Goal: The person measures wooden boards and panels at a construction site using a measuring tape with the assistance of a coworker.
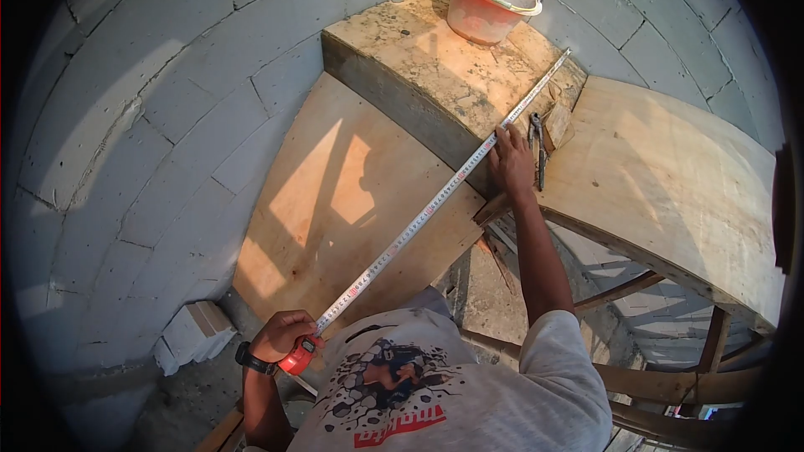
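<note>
A red tape measure [296,357] sits in my left hand [283,336], low and left of the middle, with my fingers closed around its case. Its white blade [416,222] runs out long and straight, up and to the right, over the plywood sheet [335,201]. The far end lies on the stained wooden step [435,67]. My right hand [512,159] rests at the step's near right corner, fingers against the blade's edge; whether they pinch it is hard to see. Just right of those fingers lies a pair of dark pincers [538,151].
A dirty red bucket [490,7] stands on the step's far side. Another plywood panel [670,176] extends right over wooden supports [712,339]. Grey block walls [193,92] curve around the space. Pale blocks [194,335] lie at lower left. A small wood offcut [558,125] lies by the pincers.
</note>
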Tool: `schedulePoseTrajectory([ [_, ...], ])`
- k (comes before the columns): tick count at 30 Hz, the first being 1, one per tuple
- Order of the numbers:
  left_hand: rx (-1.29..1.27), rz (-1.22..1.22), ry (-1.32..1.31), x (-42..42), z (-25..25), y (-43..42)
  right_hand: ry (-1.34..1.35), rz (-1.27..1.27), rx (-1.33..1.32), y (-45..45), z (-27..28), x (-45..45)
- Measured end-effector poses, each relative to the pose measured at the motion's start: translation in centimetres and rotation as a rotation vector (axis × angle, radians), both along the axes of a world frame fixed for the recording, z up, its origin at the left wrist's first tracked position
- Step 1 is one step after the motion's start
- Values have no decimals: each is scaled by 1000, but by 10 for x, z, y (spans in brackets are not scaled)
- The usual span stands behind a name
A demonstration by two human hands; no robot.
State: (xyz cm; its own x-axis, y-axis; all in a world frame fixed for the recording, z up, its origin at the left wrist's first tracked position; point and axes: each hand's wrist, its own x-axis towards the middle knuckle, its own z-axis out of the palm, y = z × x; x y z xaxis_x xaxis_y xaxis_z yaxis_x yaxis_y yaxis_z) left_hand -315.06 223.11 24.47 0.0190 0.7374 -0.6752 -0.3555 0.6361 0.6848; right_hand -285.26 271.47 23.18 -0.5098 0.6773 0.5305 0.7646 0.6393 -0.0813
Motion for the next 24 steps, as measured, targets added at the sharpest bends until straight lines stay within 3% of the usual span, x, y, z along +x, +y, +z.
schedulePoseTrajectory([
  [24, -2, -25, 30, 5, 7, 3, 43, -30, 20, -4, 0, -2],
])
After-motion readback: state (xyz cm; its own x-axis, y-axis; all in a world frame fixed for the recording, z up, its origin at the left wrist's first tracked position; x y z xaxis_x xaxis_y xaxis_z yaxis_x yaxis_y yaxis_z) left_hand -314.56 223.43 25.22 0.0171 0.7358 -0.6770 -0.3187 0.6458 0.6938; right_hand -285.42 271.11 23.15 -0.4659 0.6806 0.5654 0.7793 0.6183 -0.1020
